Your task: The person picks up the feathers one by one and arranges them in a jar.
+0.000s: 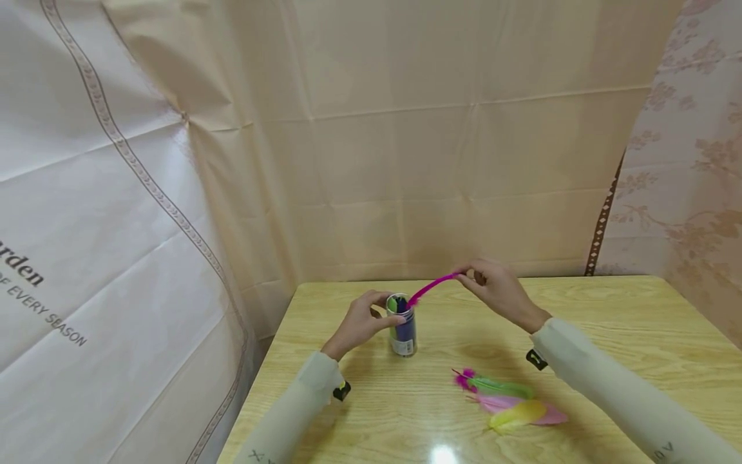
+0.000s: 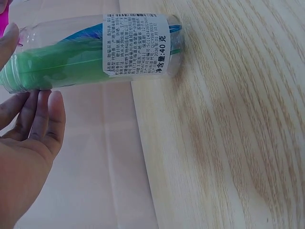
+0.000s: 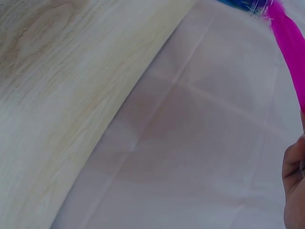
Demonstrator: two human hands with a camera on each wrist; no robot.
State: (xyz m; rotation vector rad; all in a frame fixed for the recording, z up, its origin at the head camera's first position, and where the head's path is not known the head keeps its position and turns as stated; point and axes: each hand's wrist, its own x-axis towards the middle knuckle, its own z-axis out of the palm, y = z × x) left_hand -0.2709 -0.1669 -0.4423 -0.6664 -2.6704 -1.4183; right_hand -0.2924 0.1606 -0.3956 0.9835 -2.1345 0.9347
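Observation:
A clear plastic jar (image 1: 404,346) with a white printed label (image 2: 136,45) stands upright on the table, holding a green feather (image 2: 52,67) and a blue feather (image 2: 88,34). My left hand (image 1: 361,327) grips it near the rim, thumb on the near side and fingers round the other. My right hand (image 1: 500,295), raised to the right of the jar, pinches one end of a magenta feather (image 1: 431,288). The feather's fluffy other end is at the jar's mouth; whether it has gone inside I cannot tell. In the right wrist view, only part of that hand shows.
On the wooden table (image 1: 324,425), right of the jar, lie loose feathers: a magenta one (image 1: 466,379), a green one (image 1: 505,388), a pink one (image 1: 551,415) and a yellow one (image 1: 516,415). Beige cloth (image 1: 394,161) hangs behind the table's far edge.

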